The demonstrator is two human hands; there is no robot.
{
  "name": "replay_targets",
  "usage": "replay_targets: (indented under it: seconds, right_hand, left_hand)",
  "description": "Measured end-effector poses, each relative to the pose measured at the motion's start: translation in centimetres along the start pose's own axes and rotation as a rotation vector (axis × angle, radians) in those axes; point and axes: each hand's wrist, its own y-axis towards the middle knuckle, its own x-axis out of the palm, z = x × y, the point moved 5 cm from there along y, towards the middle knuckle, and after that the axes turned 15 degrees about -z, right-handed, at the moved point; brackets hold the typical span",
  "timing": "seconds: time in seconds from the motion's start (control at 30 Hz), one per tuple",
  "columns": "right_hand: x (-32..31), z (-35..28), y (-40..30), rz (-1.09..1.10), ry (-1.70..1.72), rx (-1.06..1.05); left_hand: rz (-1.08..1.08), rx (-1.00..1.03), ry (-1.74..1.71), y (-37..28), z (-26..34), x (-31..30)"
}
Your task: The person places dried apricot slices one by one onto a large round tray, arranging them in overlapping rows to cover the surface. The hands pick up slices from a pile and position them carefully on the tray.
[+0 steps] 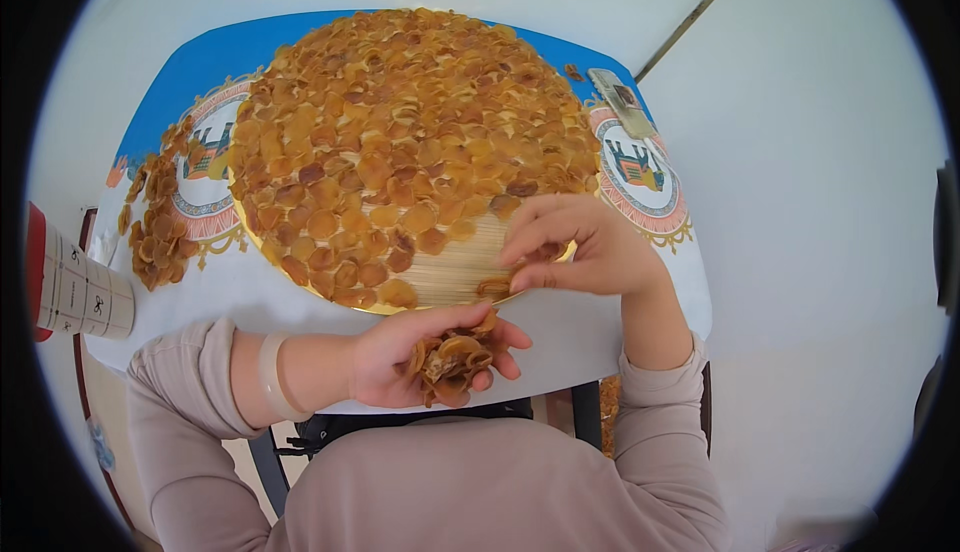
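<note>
A round woven tray [457, 271] with a yellow rim lies on the table, mostly covered by thin amber-brown dried slices [405, 132]. Its slatted surface shows bare near the front right. My left hand [420, 357], palm up just off the tray's front edge, holds a clump of the same slices [452, 361]. Over the tray's front right edge is my right hand [570, 244], its fingers curled around a gap; slices lie beneath and beside the fingertips. Whether those fingers grip a slice cannot be told.
A pile of loose slices [159, 229] lies on the patterned tablecloth [555, 342] left of the tray. A patterned cup with a red lid [86, 282] is at the far left. A clear, flat object [622, 102] rests at the back right, near a small brown piece [574, 72].
</note>
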Motion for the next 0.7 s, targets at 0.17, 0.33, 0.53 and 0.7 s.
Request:
replay_targets:
  seconds: [0.17,0.33,0.53,0.7]
  right_hand:
    - [1.5,-0.8,0.6,-0.119,0.012,-0.174]
    - [1.9,-0.5,0.7,-0.120,-0.002,-0.144]
    - [-0.5,-0.8,-0.1,0.099,-0.031,-0.125]
    - [-4.5,1.3,-2.5,0.583,0.014,0.057]
  left_hand:
    - [-0.040,0.034,-0.026,0.0,0.0,-0.2]
    - [-0.028,0.038,-0.022,0.1,0.1,-0.4]
    - [-0.020,0.064,-0.019,-0.1,0.1,-0.3]
    - [-0.039,0.071,-0.009,0.1,0.3,-0.2]
